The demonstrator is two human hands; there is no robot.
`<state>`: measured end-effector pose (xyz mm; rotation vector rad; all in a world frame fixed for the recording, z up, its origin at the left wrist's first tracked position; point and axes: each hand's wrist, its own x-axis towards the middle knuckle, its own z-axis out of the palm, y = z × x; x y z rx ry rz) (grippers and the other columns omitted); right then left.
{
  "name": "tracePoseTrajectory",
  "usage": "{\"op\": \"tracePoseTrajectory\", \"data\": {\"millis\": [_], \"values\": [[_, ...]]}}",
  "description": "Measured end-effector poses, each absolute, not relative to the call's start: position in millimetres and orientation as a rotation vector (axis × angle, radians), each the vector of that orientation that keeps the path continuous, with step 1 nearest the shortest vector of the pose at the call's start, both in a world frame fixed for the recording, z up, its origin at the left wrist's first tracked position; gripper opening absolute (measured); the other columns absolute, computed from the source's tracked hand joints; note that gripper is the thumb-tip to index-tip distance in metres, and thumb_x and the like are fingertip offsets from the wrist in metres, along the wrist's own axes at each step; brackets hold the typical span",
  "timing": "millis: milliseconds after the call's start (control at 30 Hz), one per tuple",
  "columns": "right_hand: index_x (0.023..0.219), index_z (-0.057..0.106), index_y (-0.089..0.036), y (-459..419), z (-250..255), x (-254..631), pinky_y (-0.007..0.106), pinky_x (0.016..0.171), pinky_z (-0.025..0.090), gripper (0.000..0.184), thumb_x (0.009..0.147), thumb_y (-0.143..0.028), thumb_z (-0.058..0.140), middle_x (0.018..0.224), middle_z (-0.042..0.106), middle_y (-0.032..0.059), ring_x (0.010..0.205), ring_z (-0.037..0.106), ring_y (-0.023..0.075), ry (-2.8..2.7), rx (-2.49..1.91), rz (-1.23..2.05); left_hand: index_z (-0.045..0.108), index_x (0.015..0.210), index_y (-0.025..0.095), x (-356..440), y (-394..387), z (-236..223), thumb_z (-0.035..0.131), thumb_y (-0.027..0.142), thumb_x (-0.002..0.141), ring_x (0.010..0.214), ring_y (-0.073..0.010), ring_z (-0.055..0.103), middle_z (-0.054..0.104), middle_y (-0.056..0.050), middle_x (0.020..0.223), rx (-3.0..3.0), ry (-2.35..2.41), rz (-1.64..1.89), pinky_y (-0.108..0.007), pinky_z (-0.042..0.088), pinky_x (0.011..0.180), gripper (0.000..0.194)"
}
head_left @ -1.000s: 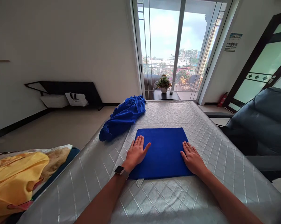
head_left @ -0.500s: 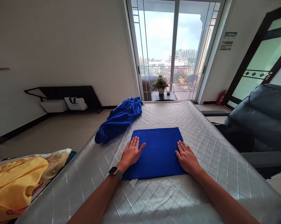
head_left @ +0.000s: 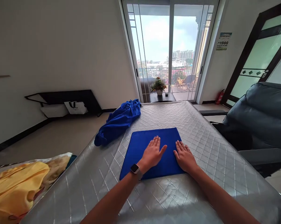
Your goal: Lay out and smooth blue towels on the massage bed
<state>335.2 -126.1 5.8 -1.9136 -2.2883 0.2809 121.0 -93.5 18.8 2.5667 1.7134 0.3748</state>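
Observation:
A folded blue towel (head_left: 140, 146) lies flat on a silver quilted mattress (head_left: 201, 137). My left hand (head_left: 152, 153) rests palm down on the middle of the towel, fingers stretched out, with a smartwatch on the wrist. My right hand (head_left: 184, 156) lies flat on the towel's right part, fingers extended, close beside the left hand. A crumpled blue cloth (head_left: 118, 121) sits at the mattress's far left edge, apart from both hands.
A yellow patterned blanket (head_left: 16, 183) lies at the near left. A dark armchair (head_left: 262, 118) stands to the right. Beyond the mattress are a small table with a potted plant (head_left: 158, 85) and glass balcony doors (head_left: 168, 46). Bags (head_left: 75, 107) sit by the left wall.
My left hand slid from the towel's left edge toward its middle, close to my right hand. The right hand stayed near the right edge. The view shifted slightly.

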Motion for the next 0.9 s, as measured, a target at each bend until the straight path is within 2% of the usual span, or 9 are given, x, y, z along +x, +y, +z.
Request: {"op": "tracePoseTrajectory", "data": {"millis": [133, 267, 367, 567, 733, 900], "values": [[0.163, 0.025, -0.009, -126, 2, 336, 0.043, 0.128, 0.013, 0.062, 0.106, -0.034, 0.022, 0.17, 0.018, 0.0095, 0.158, 0.013, 0.0217, -2.342, -1.898, 0.195, 0.034, 0.159, 0.008, 185, -116, 2, 0.017, 0.054, 0.106, 0.156, -0.0254, 0.027, 0.035, -0.018, 0.165, 2.672, 1.479, 0.481, -0.047, 0.028, 0.127, 0.071], [0.163, 0.025, -0.009, -126, 1, 337, 0.043, 0.128, 0.014, 0.064, 0.106, -0.037, 0.022, 0.17, 0.019, 0.01, 0.158, 0.014, 0.0219, -2.338, -1.902, 0.18, 0.035, 0.159, 0.009, 188, -122, -2, 0.015, 0.055, 0.106, 0.156, -0.025, 0.027, 0.036, -0.016, 0.165, 2.646, 1.478, 0.47, -0.046, 0.027, 0.128, 0.072], [0.163, 0.025, -0.008, -126, 2, 336, 0.043, 0.128, 0.013, 0.064, 0.106, -0.036, 0.021, 0.17, 0.019, 0.0095, 0.158, 0.014, 0.022, -2.326, -1.909, 0.206, 0.036, 0.158, 0.008, 164, -123, 0, 0.014, 0.059, 0.105, 0.156, -0.0254, 0.027, 0.035, -0.016, 0.165, 2.64, 1.522, 0.42, -0.046, 0.027, 0.128, 0.077], [0.164, 0.022, -0.008, -126, 3, 335, 0.042, 0.128, 0.012, 0.065, 0.106, -0.039, 0.018, 0.17, 0.017, 0.0067, 0.158, 0.013, 0.0205, -2.3, -1.917, 0.232, 0.034, 0.16, 0.014, 84, -127, -5, 0.018, 0.065, 0.103, 0.155, -0.0255, 0.03, 0.034, -0.013, 0.166, 2.575, 1.746, 0.335, -0.046, 0.029, 0.127, 0.078], [0.163, 0.023, -0.008, -125, 0, 336, 0.042, 0.128, 0.012, 0.065, 0.106, -0.038, 0.018, 0.17, 0.018, 0.0064, 0.158, 0.014, 0.0205, -2.32, -1.917, 0.206, 0.031, 0.16, 0.011, 19, -135, -11, 0.016, 0.067, 0.102, 0.156, -0.0264, 0.028, 0.031, -0.014, 0.167, 2.469, 1.943, 0.32, -0.047, 0.026, 0.127, 0.082], [0.164, 0.023, -0.009, -125, -3, 338, 0.042, 0.128, 0.012, 0.065, 0.106, -0.039, 0.017, 0.17, 0.017, 0.006, 0.158, 0.013, 0.0199, -2.32, -1.928, 0.188, 0.032, 0.16, 0.01, -5, -139, -15, 0.017, 0.069, 0.102, 0.156, -0.0266, 0.028, 0.031, -0.016, 0.167, 2.384, 2.038, 0.397, -0.047, 0.025, 0.127, 0.084]]}}
